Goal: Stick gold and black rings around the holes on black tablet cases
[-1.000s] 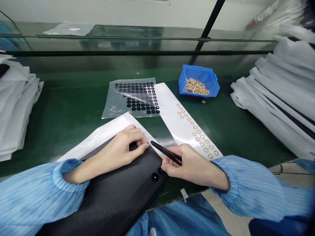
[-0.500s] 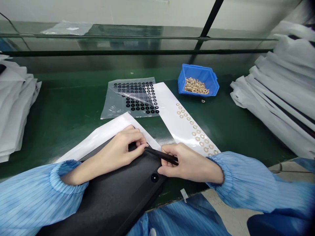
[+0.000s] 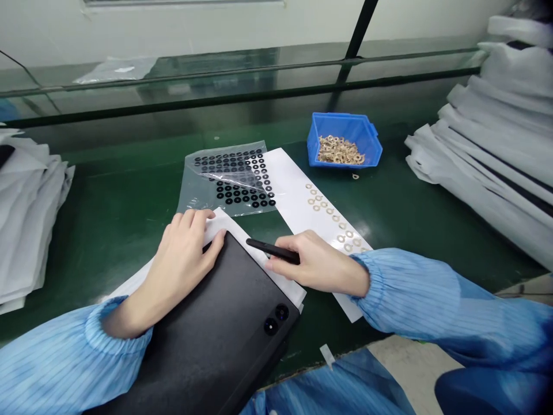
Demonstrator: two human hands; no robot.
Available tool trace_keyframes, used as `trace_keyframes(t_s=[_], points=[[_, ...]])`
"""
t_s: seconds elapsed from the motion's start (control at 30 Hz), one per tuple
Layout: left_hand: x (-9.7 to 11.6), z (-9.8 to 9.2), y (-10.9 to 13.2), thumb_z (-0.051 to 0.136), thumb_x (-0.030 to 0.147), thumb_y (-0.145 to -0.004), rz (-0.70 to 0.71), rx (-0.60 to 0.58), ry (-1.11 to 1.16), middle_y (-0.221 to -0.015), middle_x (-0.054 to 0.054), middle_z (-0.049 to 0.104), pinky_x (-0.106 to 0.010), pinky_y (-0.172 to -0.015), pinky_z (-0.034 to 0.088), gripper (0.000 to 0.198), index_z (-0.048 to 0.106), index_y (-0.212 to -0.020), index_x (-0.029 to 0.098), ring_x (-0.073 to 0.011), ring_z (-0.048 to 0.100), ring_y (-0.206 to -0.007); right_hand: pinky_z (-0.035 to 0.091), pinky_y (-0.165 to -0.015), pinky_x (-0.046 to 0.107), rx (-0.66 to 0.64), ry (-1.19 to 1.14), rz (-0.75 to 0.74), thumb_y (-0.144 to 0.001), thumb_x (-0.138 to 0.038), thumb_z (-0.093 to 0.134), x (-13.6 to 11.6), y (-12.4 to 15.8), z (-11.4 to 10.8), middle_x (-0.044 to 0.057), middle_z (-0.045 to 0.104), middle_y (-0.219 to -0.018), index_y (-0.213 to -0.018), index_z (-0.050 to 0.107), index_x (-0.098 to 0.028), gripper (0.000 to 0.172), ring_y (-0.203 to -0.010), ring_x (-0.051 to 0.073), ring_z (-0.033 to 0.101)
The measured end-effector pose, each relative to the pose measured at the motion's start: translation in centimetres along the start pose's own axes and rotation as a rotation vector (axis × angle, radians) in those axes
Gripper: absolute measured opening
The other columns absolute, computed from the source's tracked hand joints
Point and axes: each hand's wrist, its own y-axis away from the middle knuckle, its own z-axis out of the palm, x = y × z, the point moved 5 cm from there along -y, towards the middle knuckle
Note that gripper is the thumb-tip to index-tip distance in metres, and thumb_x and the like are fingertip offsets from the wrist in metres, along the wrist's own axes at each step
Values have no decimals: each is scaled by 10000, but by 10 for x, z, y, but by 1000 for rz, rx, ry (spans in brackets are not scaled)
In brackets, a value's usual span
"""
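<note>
A flat black panel [image 3: 216, 323] with two small round lenses [image 3: 276, 320] lies on a white sleeve [image 3: 285, 288] in front of me. My left hand [image 3: 181, 259] grips the far corner of the panel and the sleeve, fingers curled over the edge. My right hand [image 3: 317, 265] holds black tweezers [image 3: 272, 251] whose tips point left over the panel's far edge. A white strip [image 3: 298, 202] with gold rings stuck on it runs under my right wrist. A clear sheet of black rings [image 3: 233, 178] lies just beyond.
A blue bin [image 3: 343, 141] of loose gold rings stands at the back right, one ring loose beside it. Stacks of white-wrapped panels rise at the right [image 3: 496, 144] and left [image 3: 26, 207]. A glass shelf [image 3: 216, 75] spans the back of the green mat.
The panel has slid toward me out of the sleeve, so its corner now shows. My left hand shifted from a pinch at the edge to gripping the far corner. The tweezers moved left.
</note>
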Motion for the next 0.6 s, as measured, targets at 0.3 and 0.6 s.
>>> trace_keyframes(t_s=[0.3, 0.6], points=[[-3, -7, -1, 404, 416, -905, -69, 53, -63, -1060, -153, 499, -470, -824, 412, 402, 497, -1138, 102, -321, 452, -945, 255, -487, 238, -35, -148, -118, -852, -251, 485, -8, 5, 2, -48, 390, -570, -608, 426, -175, 263, -527, 85, 368], [-9, -32, -6, 379, 483, -916, -149, -5, 211, -1124, -129, 515, -444, -936, 372, 464, 477, -1182, 116, -281, 458, -1039, 338, -546, 209, -186, -657, -151, -748, -371, 689, -17, 12, 14, -61, 398, -675, -757, 384, -205, 347, -619, 97, 391]])
